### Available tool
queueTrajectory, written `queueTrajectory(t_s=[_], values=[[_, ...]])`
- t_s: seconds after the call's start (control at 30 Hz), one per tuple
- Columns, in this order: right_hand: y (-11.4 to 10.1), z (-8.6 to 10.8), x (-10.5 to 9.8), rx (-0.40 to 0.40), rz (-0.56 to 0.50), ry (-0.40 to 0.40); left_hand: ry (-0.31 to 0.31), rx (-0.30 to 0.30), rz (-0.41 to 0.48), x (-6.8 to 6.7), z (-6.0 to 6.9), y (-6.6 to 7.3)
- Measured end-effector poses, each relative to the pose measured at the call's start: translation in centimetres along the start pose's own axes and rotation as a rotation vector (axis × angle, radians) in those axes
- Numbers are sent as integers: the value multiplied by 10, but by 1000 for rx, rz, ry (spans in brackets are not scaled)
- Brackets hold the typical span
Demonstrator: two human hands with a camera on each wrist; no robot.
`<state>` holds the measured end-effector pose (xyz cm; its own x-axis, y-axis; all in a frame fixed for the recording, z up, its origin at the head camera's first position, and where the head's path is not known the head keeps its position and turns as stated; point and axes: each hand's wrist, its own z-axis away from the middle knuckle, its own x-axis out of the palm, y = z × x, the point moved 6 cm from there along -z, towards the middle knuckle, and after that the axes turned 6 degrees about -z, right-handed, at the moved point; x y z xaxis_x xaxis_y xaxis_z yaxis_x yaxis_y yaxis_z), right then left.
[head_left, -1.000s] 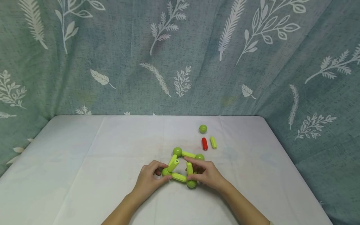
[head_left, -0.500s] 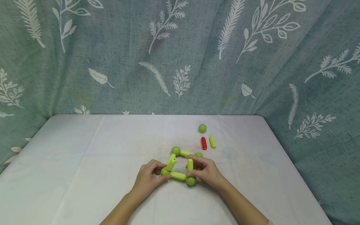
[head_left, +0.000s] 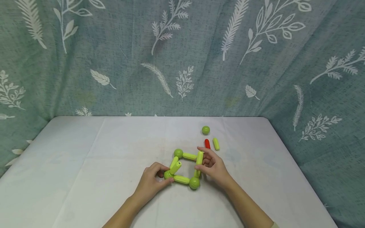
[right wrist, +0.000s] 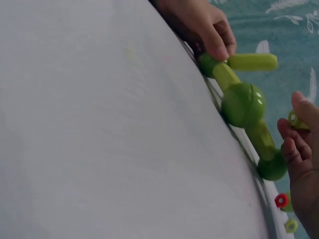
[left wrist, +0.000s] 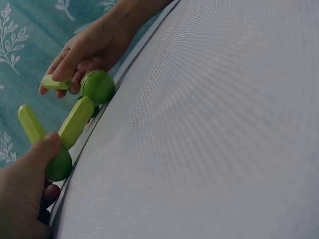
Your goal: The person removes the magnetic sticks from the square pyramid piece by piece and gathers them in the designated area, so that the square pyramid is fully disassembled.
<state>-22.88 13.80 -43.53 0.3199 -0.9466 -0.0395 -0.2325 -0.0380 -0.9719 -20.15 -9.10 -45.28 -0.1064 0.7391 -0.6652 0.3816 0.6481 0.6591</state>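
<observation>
Green frame point(head_left: 181, 180), mid-table point(head_left: 128, 142): 4 balls point(head_left: 178, 153), 5 rods point(head_left: 189, 156).
Left hand point(head_left: 151, 179) pinches near-left ball point(head_left: 167, 175); right hand point(head_left: 214, 167) pinches 1 separate rod point(head_left: 200, 157) over right side. Farther right: 1 loose ball point(head_left: 206, 130), 1 red rod point(head_left: 207, 144), 1 lime rod point(head_left: 216, 144).

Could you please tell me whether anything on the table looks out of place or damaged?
Nothing looks damaged or spilled; only the red rod stands out, lying beyond the right hand, as the one piece that isn't green.
</observation>
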Motion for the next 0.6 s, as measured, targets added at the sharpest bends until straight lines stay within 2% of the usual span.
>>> queueTrajectory(t_s=[0.23,0.4,0.47,0.6], values=[[0,-7,-29,45,-6,87,19,-41,76,-2,0,-2],[5,-8,-61,145,45,156,53,-80,56,-1,-1,-5],[6,-7,-71,171,57,157,68,-76,47,-1,-1,-6],[11,-7,-93,197,112,179,53,-66,49,0,0,-6]])
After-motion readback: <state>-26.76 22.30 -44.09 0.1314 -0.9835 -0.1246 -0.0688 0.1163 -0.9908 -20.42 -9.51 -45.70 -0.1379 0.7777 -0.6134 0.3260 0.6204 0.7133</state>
